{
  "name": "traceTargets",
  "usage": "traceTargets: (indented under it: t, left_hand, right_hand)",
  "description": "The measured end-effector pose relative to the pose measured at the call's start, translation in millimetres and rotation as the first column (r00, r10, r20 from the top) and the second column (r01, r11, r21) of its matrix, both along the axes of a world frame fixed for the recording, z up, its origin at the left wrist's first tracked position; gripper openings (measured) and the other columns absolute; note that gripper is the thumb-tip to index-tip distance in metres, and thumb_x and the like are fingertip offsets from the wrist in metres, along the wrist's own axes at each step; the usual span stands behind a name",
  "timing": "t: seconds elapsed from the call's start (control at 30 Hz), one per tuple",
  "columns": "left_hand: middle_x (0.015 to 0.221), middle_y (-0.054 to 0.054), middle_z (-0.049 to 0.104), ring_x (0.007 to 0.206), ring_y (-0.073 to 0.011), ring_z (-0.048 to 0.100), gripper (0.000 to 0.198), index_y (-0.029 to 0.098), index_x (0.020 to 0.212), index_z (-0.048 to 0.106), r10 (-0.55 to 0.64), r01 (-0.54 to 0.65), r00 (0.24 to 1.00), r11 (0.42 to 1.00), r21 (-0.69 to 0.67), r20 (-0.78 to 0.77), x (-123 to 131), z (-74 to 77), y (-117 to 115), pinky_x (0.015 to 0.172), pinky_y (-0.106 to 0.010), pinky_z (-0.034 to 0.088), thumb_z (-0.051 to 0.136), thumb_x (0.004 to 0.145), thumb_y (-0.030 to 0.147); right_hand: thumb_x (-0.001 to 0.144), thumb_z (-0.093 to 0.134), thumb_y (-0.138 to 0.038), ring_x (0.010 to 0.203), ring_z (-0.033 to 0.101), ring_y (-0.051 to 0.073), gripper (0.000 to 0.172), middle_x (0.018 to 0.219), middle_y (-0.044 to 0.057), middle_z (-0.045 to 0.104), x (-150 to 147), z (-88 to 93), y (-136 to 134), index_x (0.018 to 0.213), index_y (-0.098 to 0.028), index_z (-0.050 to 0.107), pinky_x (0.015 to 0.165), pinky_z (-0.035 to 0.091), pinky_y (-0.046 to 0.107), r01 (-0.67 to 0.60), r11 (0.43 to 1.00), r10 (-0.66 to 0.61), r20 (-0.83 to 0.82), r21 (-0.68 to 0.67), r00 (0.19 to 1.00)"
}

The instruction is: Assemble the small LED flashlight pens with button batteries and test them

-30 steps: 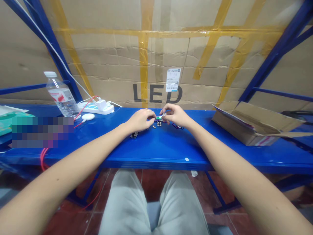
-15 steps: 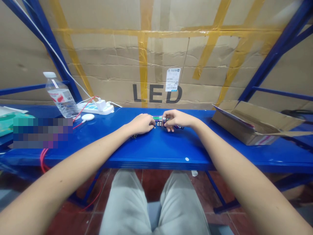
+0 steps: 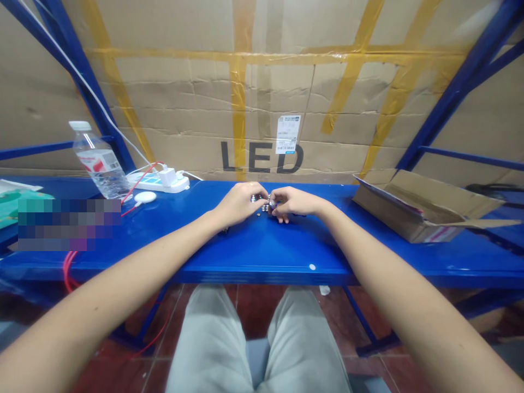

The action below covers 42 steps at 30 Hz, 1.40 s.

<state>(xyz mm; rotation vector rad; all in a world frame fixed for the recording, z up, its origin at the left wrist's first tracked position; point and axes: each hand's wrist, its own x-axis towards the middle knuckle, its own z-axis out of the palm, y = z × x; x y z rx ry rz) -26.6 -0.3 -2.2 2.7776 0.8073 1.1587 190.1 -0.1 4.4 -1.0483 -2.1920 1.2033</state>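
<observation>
Both hands meet over the blue table (image 3: 245,245), fingertips nearly touching. My left hand (image 3: 240,203) is closed in a pinch at a small shiny piece, too small to name. My right hand (image 3: 292,202) is closed on a small piece with a silvery end (image 3: 272,204), the rest hidden by the fingers. Under and between the fingers lie several small round silver pieces (image 3: 265,208). One loose small piece (image 3: 258,214) lies just in front of them. Dark small parts (image 3: 225,230) show partly beneath my left wrist.
An open cardboard box (image 3: 413,218) stands on the right. On the left are a water bottle (image 3: 100,166), a white power strip (image 3: 176,183), a round white disc (image 3: 146,197) and red cable (image 3: 70,267). A large taped carton (image 3: 184,109) rises behind the table.
My left hand has lifted slightly and moved right, bringing its fingertips to those of my right hand. The green rods seen between the hands are now covered. My right hand has barely moved.
</observation>
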Motion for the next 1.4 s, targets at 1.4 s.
traceTargets:
  t: [1.4]
  left_hand:
    - [0.108,-0.007,0.067,0.099,-0.0195,0.064,0.029,0.021,0.108,0.066,-0.049,0.074,0.967,0.993,0.092,-0.251,0,-3.2,-11,0.088,-0.033,0.050,0.044,0.092,0.013]
  right_hand:
    - [0.066,0.068,-0.009,0.056,0.067,0.015,0.021,0.069,-0.001,0.069,-2,-1.0,-1,0.081,-0.019,0.056,0.055,0.058,0.027,0.024,1.000,-0.024,-0.003,0.004,1.000]
